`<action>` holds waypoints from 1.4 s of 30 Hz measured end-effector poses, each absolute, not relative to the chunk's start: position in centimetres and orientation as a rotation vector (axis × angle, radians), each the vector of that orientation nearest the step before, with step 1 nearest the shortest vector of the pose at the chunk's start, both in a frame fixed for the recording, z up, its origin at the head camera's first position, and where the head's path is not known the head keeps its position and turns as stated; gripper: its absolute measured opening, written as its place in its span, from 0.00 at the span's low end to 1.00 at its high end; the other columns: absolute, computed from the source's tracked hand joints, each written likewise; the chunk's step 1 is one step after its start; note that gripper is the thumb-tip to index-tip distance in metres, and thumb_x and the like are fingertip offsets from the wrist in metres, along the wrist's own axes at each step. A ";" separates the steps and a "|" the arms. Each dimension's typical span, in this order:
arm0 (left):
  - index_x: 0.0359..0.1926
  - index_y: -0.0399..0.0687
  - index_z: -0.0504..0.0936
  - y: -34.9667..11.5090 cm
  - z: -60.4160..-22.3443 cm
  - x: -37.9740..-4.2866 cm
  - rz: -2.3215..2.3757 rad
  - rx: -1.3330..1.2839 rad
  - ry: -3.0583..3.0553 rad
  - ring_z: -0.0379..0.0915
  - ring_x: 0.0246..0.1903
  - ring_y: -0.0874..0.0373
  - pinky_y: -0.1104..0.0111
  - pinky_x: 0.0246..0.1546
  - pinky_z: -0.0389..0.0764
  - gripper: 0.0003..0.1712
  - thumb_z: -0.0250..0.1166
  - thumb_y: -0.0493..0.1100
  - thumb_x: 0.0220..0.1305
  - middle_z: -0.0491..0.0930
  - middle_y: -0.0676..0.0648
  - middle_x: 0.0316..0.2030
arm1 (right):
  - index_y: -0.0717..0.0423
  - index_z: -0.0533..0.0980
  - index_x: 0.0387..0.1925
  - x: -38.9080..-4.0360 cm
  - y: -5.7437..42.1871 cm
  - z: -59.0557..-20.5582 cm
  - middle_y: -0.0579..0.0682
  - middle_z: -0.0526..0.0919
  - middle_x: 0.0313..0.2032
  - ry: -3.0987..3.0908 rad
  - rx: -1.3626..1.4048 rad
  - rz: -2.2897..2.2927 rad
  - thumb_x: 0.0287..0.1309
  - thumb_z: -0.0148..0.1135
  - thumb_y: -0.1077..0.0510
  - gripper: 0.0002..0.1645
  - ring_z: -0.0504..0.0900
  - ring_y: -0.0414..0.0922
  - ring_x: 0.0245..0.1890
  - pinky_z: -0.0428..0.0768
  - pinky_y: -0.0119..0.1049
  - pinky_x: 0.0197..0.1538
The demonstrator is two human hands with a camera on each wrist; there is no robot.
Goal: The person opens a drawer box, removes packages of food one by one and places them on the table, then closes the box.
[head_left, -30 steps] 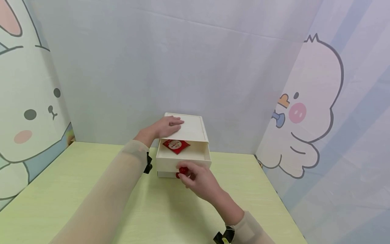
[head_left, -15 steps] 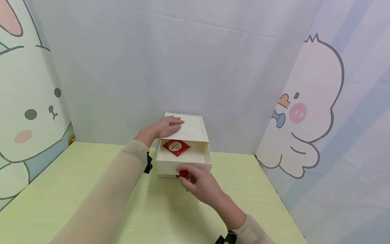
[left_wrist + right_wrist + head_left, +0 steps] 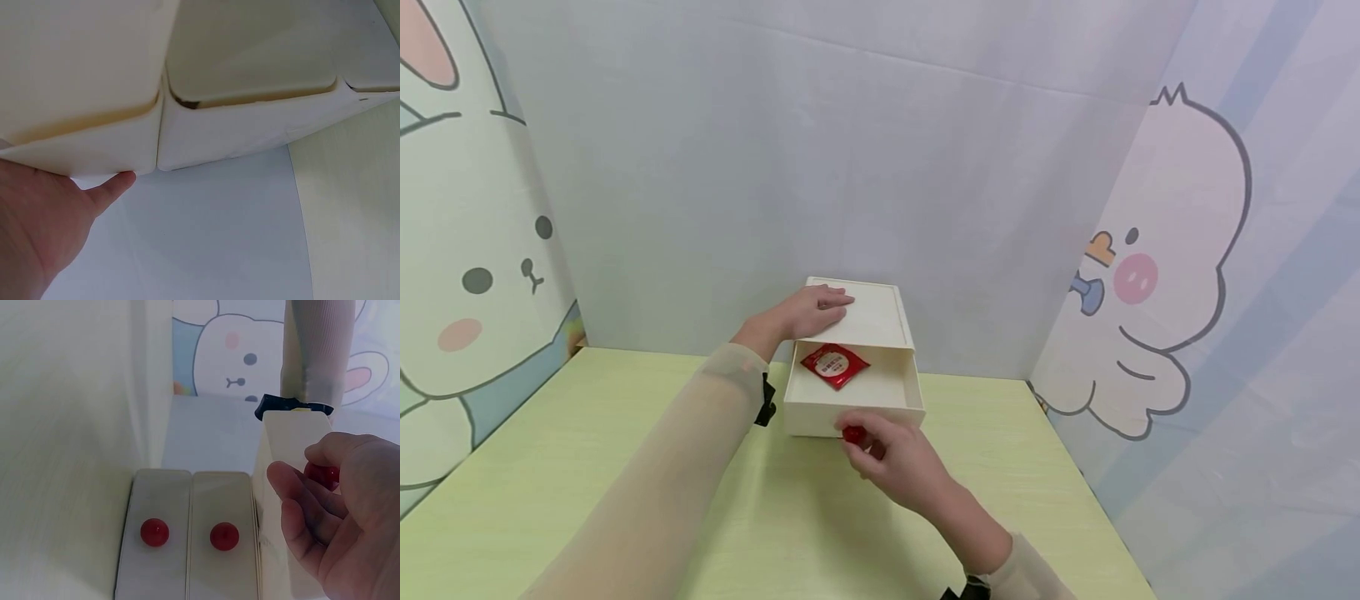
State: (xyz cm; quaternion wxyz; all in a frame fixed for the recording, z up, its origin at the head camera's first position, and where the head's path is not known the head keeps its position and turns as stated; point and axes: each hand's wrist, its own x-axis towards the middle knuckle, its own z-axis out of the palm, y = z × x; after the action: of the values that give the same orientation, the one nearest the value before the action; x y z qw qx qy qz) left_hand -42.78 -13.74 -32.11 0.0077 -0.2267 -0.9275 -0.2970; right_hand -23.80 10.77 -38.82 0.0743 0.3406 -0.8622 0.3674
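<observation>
A small white drawer cabinet (image 3: 874, 312) stands on the table, its top drawer (image 3: 891, 382) pulled out. Inside that drawer lies a red packet (image 3: 835, 365) with a pale round label. My left hand (image 3: 812, 312) rests on the cabinet top with fingers extended; the left wrist view shows the thumb of the left hand (image 3: 47, 219) along the cabinet's edge. With curled fingers, my right hand (image 3: 897, 457) pinches the drawer's red knob (image 3: 854, 434). The right wrist view shows this same knob (image 3: 320, 475) partly covered by the fingers.
Two lower drawers, closed, show round red knobs (image 3: 224, 536) in the right wrist view. The pale yellow-green table (image 3: 1015, 483) extends around the cabinet. Behind it hangs a plain grey curtain (image 3: 700, 167), with cartoon animals printed on the side panels.
My right hand has drawn the top drawer further out toward me, and more of the red packet shows. My left hand has stayed on the cabinet top.
</observation>
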 end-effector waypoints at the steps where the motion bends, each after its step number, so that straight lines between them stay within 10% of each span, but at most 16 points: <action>1: 0.83 0.57 0.72 -13.7 -32.1 -42.8 -0.929 -0.709 -2.899 0.44 0.89 0.40 0.40 0.87 0.50 0.30 0.50 0.54 0.86 0.59 0.45 0.87 | 0.49 0.85 0.57 -23.7 10.8 -38.8 0.42 0.88 0.37 -2.593 1.020 1.101 0.73 0.71 0.61 0.14 0.78 0.30 0.27 0.84 0.27 0.32; 42: 0.82 0.56 0.72 -13.7 -32.1 -42.8 -0.934 -0.711 -2.890 0.43 0.89 0.40 0.41 0.88 0.48 0.31 0.50 0.55 0.86 0.60 0.45 0.87 | 0.51 0.85 0.56 -21.3 11.4 -39.5 0.45 0.90 0.38 -2.527 1.108 1.116 0.70 0.71 0.66 0.16 0.81 0.27 0.33 0.86 0.25 0.36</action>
State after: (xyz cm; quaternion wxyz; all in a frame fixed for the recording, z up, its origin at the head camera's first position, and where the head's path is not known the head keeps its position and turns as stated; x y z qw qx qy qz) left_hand -42.82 -13.74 -32.12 0.0110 -0.2279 -0.9264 -0.2994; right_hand -21.33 11.44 -39.49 0.0826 0.3709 -0.8462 0.3737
